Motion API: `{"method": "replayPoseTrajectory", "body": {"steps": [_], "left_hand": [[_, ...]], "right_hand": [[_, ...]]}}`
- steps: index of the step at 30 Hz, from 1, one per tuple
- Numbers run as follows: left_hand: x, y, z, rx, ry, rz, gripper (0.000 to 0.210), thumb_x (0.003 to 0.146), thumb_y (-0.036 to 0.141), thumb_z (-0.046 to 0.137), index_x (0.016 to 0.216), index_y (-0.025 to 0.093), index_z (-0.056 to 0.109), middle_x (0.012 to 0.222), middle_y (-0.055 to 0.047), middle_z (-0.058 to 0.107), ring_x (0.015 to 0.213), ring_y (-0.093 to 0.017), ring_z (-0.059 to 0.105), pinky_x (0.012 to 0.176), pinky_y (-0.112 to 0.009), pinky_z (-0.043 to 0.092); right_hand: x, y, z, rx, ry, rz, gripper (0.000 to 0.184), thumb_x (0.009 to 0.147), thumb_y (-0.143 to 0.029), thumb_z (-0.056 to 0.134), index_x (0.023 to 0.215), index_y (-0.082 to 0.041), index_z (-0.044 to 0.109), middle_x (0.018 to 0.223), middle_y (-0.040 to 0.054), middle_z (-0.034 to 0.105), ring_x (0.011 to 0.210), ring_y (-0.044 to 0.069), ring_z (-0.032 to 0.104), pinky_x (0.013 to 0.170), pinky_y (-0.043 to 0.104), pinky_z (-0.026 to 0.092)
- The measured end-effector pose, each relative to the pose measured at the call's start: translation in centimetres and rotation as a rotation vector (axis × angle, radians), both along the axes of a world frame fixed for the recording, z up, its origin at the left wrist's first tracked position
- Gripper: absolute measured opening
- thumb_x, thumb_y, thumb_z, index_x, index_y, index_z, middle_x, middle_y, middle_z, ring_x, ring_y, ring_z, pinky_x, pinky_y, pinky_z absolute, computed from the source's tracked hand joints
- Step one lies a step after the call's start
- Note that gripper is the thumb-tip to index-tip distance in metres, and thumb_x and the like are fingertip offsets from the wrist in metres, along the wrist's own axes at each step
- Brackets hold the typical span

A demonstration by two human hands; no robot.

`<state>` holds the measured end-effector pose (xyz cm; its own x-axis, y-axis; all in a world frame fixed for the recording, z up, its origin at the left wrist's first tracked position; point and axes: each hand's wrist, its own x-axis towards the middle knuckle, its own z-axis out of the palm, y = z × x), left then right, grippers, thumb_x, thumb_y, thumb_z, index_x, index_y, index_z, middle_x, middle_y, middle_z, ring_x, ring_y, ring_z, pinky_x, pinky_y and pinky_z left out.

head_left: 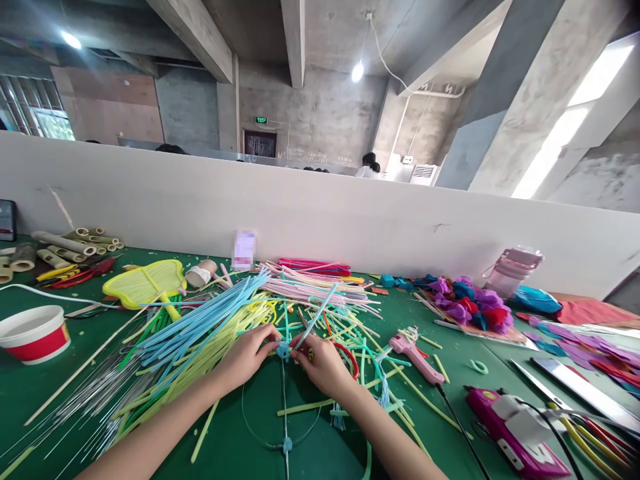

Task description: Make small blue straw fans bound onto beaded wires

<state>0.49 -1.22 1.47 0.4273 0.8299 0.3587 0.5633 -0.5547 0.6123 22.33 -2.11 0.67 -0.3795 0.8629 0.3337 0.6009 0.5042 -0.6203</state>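
Observation:
My left hand is closed, its fingertips pinching a small blue wrapped knot at the top of a thin wire frame. The frame runs down toward me, with a second blue knot and a curved wire lower on it. My right hand is closed too, around a light blue fuzzy pipe cleaner that slants up to the right; its fingertips meet the upper knot. Just beyond both hands lie heaps of blue pipe cleaners and yellow-green pipe cleaners.
Right of my hands lie a pink glue gun, purple power strip, scissors and coloured petals. To the left are a paper cup, bare wires, a yellow fan shape and bamboo tubes. A white partition stands behind.

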Motion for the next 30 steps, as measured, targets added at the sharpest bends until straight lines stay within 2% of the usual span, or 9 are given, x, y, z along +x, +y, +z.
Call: {"method": "replayPoseTrajectory", "body": {"steps": [4, 9, 17, 26, 30], "left_hand": [[0.2, 0.2, 0.0, -0.132, -0.06, -0.018, 0.011, 0.094, 0.031, 0.054, 0.09, 0.022, 0.061, 0.086, -0.001, 0.071, 0.081, -0.019, 0.066, 0.074, -0.027, 0.046], [0.5, 0.0, -0.3, -0.137, -0.09, -0.029, 0.013, 0.093, 0.032, 0.057, 0.088, 0.022, 0.063, 0.083, 0.001, 0.071, 0.078, -0.018, 0.066, 0.072, -0.025, 0.045], [1.1, -0.2, 0.0, -0.186, -0.125, -0.004, 0.019, 0.091, 0.039, 0.059, 0.087, 0.022, 0.065, 0.083, 0.0, 0.073, 0.08, -0.02, 0.067, 0.074, -0.026, 0.047], [1.0, 0.2, -0.3, -0.183, -0.161, 0.017, 0.018, 0.088, 0.039, 0.063, 0.088, 0.022, 0.069, 0.085, -0.001, 0.075, 0.083, -0.021, 0.07, 0.078, -0.028, 0.049], [0.8, 0.5, -0.5, -0.212, -0.185, 0.01, 0.019, 0.085, 0.04, 0.066, 0.087, 0.022, 0.07, 0.084, -0.001, 0.076, 0.083, -0.021, 0.07, 0.078, -0.028, 0.05]], "right_hand": [[-0.4, 0.0, -0.6, 0.056, -0.001, -0.006, 0.013, 0.09, -0.018, 0.061, 0.101, -0.023, 0.066, 0.092, 0.0041, 0.069, 0.083, 0.02, 0.066, 0.072, 0.027, 0.048], [-1.0, 0.1, -1.0, 0.111, -0.014, -0.027, 0.006, 0.092, -0.019, 0.06, 0.096, -0.021, 0.063, 0.092, 0.0055, 0.068, 0.086, 0.021, 0.065, 0.074, 0.028, 0.048], [-1.3, 0.7, -1.1, 0.046, 0.141, 0.021, 0.015, 0.092, -0.019, 0.057, 0.106, -0.023, 0.06, 0.09, 0.0037, 0.074, 0.082, 0.019, 0.071, 0.073, 0.028, 0.051], [-1.7, 0.2, -0.7, 0.019, 0.245, -0.034, 0.02, 0.092, -0.024, 0.058, 0.112, -0.024, 0.056, 0.086, 0.0015, 0.075, 0.077, 0.019, 0.071, 0.066, 0.027, 0.049], [-1.7, 0.3, -0.7, -0.014, 0.272, -0.016, 0.008, 0.091, -0.025, 0.06, 0.098, -0.023, 0.063, 0.084, 0.0014, 0.074, 0.077, 0.018, 0.07, 0.064, 0.025, 0.049]]}}
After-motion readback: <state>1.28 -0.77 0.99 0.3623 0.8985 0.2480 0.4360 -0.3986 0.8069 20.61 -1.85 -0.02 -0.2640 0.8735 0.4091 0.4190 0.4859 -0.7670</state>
